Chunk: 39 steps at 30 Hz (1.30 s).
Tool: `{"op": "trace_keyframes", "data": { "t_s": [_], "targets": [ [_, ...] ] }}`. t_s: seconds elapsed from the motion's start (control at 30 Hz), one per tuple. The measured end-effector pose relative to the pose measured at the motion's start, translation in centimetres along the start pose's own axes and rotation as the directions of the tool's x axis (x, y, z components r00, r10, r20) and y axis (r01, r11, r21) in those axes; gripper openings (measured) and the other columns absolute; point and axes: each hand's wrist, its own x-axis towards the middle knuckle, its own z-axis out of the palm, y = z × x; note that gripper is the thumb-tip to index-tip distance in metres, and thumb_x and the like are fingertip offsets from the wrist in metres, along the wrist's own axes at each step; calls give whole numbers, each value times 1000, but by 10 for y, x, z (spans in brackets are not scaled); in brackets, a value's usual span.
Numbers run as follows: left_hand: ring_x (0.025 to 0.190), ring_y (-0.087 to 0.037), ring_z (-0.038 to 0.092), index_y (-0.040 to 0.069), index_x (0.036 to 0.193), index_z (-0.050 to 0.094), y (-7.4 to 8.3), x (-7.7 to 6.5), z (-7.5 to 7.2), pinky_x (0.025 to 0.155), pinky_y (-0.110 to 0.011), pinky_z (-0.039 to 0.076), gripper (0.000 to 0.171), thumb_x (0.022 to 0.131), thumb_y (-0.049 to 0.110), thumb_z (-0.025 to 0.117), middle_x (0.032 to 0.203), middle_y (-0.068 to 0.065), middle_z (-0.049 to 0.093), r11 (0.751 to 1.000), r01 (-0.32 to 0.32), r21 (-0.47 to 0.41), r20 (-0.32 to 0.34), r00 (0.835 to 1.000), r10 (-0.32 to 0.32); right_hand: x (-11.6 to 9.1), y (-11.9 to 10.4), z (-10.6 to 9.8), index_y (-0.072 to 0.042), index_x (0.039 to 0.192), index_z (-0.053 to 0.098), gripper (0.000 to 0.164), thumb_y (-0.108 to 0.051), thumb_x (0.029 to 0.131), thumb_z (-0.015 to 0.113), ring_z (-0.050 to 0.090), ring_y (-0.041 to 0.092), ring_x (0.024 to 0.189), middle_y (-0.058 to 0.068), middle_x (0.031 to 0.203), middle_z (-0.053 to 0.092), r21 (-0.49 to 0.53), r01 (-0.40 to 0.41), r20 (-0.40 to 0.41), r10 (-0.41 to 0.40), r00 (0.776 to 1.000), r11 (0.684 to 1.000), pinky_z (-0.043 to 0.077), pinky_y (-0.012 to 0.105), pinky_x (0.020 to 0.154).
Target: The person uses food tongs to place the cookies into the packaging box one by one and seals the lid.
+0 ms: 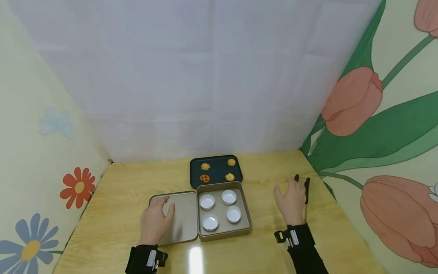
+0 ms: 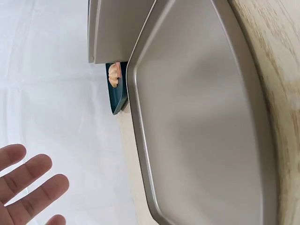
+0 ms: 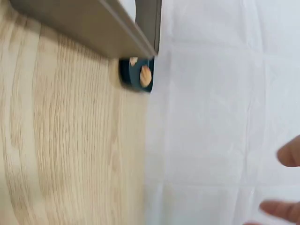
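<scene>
My left hand [image 1: 155, 220] hovers over the left part of a flat champagne-coloured tin lid [image 1: 184, 219], fingers spread and holding nothing. Beside the lid stands the matching open square tin [image 1: 226, 233], with several white fluted cups [image 1: 234, 214] inside. To the right of the tin, my right hand [image 1: 291, 203] is held above the table, thumb apart from the fingers and nothing in its grasp. A slim utensil with black ends [image 1: 307, 190], perhaps tongs, lies just beyond it, partly hidden by the hand. In the left wrist view the lid [image 2: 201, 117] shows bare.
Behind the tin, a dark blue-green tray [image 1: 217, 172] holds a pretzel-shaped cookie [image 1: 204, 178] and several other cookies [image 1: 231, 162]. The wooden table [image 1: 116, 213] ends at a white cloth backdrop [image 1: 205, 95], with flower-printed walls on both sides.
</scene>
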Motion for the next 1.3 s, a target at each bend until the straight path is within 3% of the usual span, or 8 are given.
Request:
{"op": "trace_keyframes", "data": {
  "t_s": [0.17, 0.37, 0.5, 0.73, 0.97, 1.17, 1.2, 1.3],
  "targets": [
    [60, -28, 62, 0, 103, 66, -2, 2, 4, 49, -40, 45, 33, 82, 25, 62, 87, -15, 68, 999, -8, -37, -34, 999, 7, 19, 27, -14, 17, 126, 32, 71, -37, 85, 55, 31, 55, 111, 40, 119, 35, -166, -222, 127, 244, 962, 961, 29, 66, 85],
    [73, -32, 64, -1, 104, 65, -8, -3, 4, 51, -41, 47, 33, 83, 25, 60, 87, -16, 67, 998, 15, -54, -13, 1000, -16, 27, 66, -6, 20, 124, 30, 77, -41, 83, 54, 36, 55, 106, 40, 115, 37, -229, -445, 218, 491, 843, 866, 34, 64, 81],
    [74, -32, 63, -1, 104, 65, -12, -4, 0, 53, -43, 47, 33, 84, 24, 60, 87, -17, 67, 998, 40, -46, 1, 999, -40, 28, 87, 8, 22, 123, 29, 76, -40, 85, 52, 38, 54, 105, 40, 115, 38, -243, -489, 295, 544, 786, 838, 36, 61, 83],
    [77, -32, 63, 0, 104, 65, -13, -4, 3, 56, -46, 46, 32, 84, 24, 59, 89, -16, 67, 996, 65, -58, 22, 998, -64, 32, 92, 11, 21, 108, 47, 60, -35, 87, 51, 50, 46, 97, 36, 104, 50, -363, -384, 335, 504, 796, 849, 42, 53, 80],
    [78, -32, 63, 0, 105, 64, -12, -4, 3, 58, -48, 46, 32, 84, 24, 57, 90, -16, 67, 995, 83, -56, 45, 996, -81, 42, 119, 32, 17, 100, 53, 54, -33, 80, 56, 54, 43, 90, 31, 96, 55, -440, -379, 299, 531, 793, 814, 44, 51, 73],
    [78, -33, 63, 0, 105, 64, -12, -4, 4, 56, -47, 46, 32, 85, 25, 58, 90, -16, 67, 996, 80, -48, 54, 996, -77, 45, 128, 41, 16, 109, 49, 57, -33, 82, 56, 51, 43, 96, 32, 103, 51, -473, -426, 284, 591, 756, 772, 47, 52, 68],
    [78, -33, 63, 0, 105, 64, -12, -5, 4, 55, -47, 46, 32, 85, 25, 58, 90, -16, 67, 996, 76, -46, 54, 996, -74, 45, 121, 37, 17, 113, 46, 56, -30, 83, 56, 49, 45, 100, 33, 106, 49, -470, -449, 297, 615, 730, 760, 47, 54, 69],
    [77, -33, 63, 0, 105, 64, -12, -5, 4, 54, -46, 46, 32, 85, 25, 58, 90, -16, 67, 997, 66, -45, 47, 997, -64, 43, 116, 34, 17, 115, 45, 54, -27, 85, 54, 48, 45, 101, 33, 107, 48, -459, -459, 297, 618, 728, 761, 47, 54, 67]
  ]
}}
